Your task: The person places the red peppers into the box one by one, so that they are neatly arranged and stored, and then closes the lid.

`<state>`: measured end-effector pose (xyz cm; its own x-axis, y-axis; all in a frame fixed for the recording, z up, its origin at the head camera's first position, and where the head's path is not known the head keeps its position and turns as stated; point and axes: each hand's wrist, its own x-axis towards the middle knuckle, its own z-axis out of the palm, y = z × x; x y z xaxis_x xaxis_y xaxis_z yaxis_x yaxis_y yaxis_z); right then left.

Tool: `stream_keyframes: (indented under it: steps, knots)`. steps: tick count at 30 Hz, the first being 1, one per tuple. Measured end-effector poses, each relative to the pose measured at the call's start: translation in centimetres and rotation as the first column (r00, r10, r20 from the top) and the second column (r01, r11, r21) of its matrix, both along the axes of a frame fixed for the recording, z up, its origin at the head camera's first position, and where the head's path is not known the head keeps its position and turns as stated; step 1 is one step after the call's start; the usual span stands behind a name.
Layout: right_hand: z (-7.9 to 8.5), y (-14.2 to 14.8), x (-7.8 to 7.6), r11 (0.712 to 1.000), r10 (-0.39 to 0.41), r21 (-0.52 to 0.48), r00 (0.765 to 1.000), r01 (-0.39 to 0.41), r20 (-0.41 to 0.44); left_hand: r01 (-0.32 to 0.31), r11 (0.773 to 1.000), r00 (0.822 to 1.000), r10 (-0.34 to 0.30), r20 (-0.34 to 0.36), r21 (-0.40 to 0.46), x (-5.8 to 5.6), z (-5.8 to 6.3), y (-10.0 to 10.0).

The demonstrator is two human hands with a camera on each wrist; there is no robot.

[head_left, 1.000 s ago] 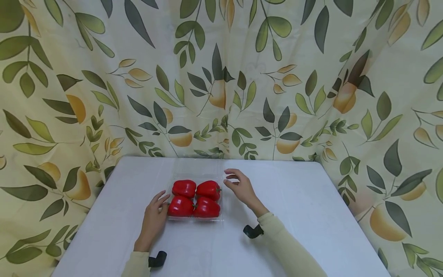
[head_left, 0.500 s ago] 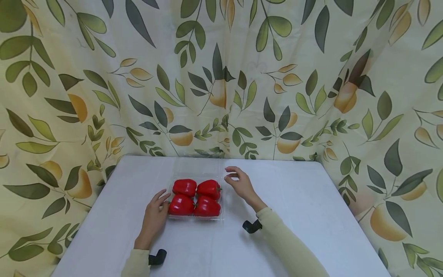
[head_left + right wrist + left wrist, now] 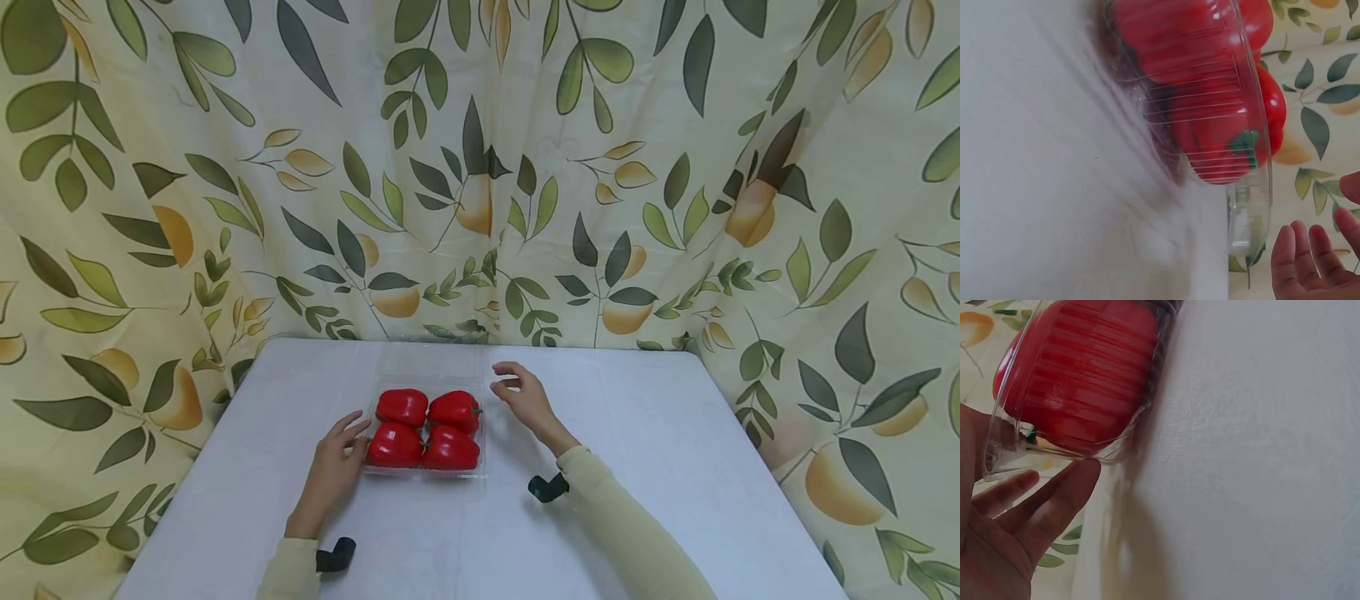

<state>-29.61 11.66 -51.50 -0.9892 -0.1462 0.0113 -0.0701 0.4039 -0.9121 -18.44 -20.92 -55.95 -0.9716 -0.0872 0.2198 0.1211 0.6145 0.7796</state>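
Note:
Several red bell peppers lie in two rows in a clear plastic clamshell box. Its clear lid is laid back toward the curtain. At the box's near left corner is my left hand; in the left wrist view its thumb reaches over the rim while a fingertip meets the outer wall. My right hand hovers just right of the box's far corner, fingers loosely bent and holding nothing. The right wrist view shows those fingers apart from the plastic.
A white tabletop carries the box near its far half. Behind and on both sides hangs a leaf-and-fruit patterned curtain. Black wrist mounts stick out from both sleeves.
Both hands hold nearly the same pose beside the box. The right hand has shifted very slightly away from it, and the head view has moved a little.

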Motion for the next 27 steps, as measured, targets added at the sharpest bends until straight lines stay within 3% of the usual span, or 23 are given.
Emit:
stream_keyframes:
  steps: [12, 21, 27]
  knots:
    - [-0.7, 0.3, -0.9, 1.0, -0.015, -0.027, 0.999, 0.016, 0.035, 0.07, 0.997, 0.993, -0.073, 0.09, 0.046, -0.3, 0.2, -0.9]
    - [-1.5, 0.4, -1.5, 1.0, -0.017, 0.01, 0.997, 0.016, 0.069, 0.085, 0.995, 0.991, -0.091, 0.101, 0.058, -0.5, 0.2, -1.1]
    - [-2.0, 0.4, -2.1, 1.0, -0.015, 0.011, 0.996, 0.014, 0.088, 0.082, 0.995, 0.984, -0.09, 0.152, 0.061, -0.6, 0.1, -1.2]
